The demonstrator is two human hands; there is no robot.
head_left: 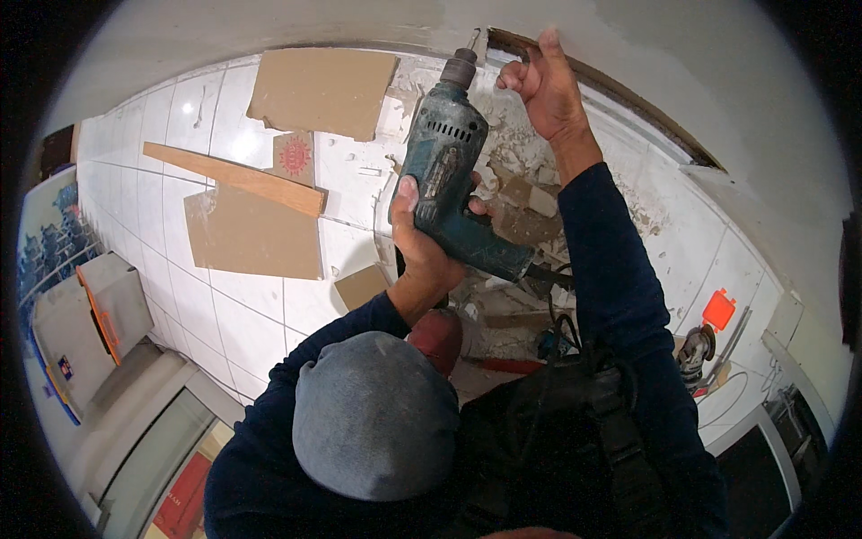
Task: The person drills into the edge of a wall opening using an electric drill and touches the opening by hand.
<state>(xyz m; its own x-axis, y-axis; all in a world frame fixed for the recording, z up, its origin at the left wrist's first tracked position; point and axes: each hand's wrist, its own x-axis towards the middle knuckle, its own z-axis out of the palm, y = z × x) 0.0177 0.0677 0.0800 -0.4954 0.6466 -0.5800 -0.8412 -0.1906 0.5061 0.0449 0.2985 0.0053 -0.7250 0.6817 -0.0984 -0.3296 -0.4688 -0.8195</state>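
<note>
My left hand (422,256) is wrapped round the handle of a worn teal power drill (449,166). The thumb lies along the drill's left side, and fingertips show on its right. A thin bit (474,38) sits in the dark chuck, its tip pointing away from me close to the wall. My right hand (557,99) is raised beside a long narrow opening (620,94) low in the wall. One finger is stretched upward and others are bent toward the left, with nothing visible between them. The drill's black cord (549,277) runs back under my right arm.
Broken plaster rubble (530,193) covers the floor below the drill. To the left lie brown board pieces (323,90) and a wooden strip (235,178) on white tiles. An angle grinder (696,349) rests at the right. A pale box (76,328) stands far left.
</note>
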